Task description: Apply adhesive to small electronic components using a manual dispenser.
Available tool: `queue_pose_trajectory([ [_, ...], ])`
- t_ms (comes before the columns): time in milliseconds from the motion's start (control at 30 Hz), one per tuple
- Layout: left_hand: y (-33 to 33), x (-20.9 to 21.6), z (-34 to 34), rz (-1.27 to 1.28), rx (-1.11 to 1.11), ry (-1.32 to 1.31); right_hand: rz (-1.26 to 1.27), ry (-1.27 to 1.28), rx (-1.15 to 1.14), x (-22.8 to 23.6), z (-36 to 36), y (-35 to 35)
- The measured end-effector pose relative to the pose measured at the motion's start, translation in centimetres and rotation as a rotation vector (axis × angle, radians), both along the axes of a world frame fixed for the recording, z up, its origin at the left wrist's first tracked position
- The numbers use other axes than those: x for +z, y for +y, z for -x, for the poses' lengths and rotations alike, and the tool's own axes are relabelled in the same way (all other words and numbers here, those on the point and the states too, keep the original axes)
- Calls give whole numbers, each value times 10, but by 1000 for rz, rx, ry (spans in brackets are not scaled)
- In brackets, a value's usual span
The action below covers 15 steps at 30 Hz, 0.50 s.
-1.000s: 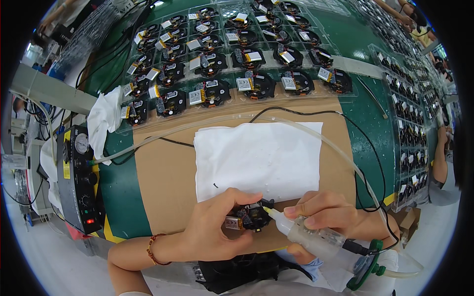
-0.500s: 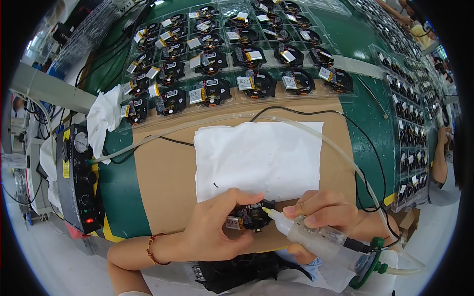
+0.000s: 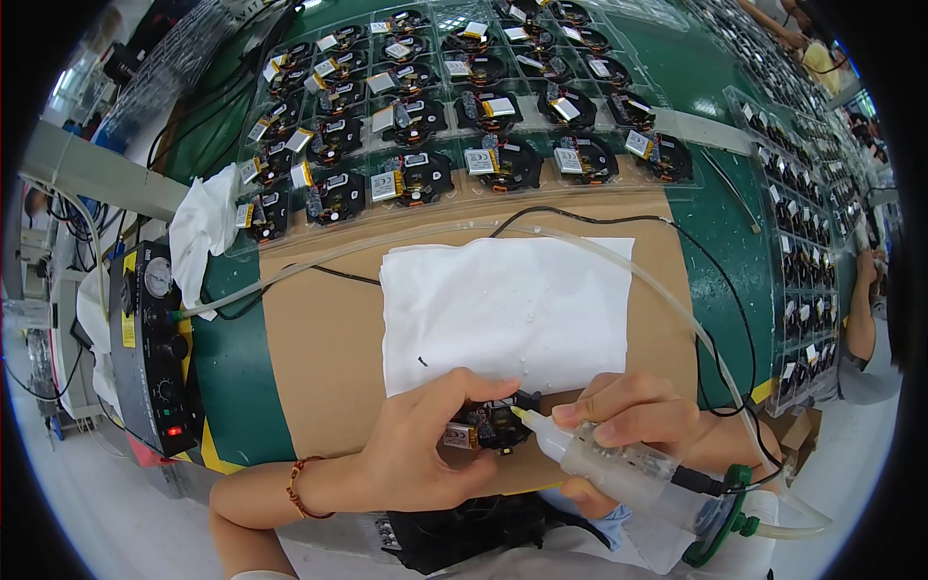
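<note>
Gripping a translucent dispensing syringe in the right hand, with fingers curled closed over the barrel. Pinching a black electronic module between thumb and fingers of the left hand, just on the near side of a white cloth, with a silver battery close to the palm. Holding the syringe's pale yellow tip right at the module; cannot tell whether touching.

Surrounded by a green bench, by clear trays of similar units on its far side, by brown cardboard beneath the cloth, and by a black controller box at left. Crossed near the cloth's far edge by a clear hose and a black cable. Partly hidden, on the module's left side, behind the left hand.

Bringing the left forearm in nearly level from the left, ringed by a braided bracelet; angling the right hand in from the right, with the syringe aimed leftward.
</note>
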<state>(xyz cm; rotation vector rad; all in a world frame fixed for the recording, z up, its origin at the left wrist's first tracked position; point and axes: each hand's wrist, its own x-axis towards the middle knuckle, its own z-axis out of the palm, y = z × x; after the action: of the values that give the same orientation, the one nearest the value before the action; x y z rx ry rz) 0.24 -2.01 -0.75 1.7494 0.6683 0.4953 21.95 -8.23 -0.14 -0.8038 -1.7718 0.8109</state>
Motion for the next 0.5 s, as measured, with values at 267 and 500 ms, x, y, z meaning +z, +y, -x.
queue_pose_trajectory([
  [267,-1,-1,0,11,0,6,-6,6,-10,-2,2,0],
  [500,0,1,-1,-1,-9,11,0,43,-14,-3,3,-1],
])
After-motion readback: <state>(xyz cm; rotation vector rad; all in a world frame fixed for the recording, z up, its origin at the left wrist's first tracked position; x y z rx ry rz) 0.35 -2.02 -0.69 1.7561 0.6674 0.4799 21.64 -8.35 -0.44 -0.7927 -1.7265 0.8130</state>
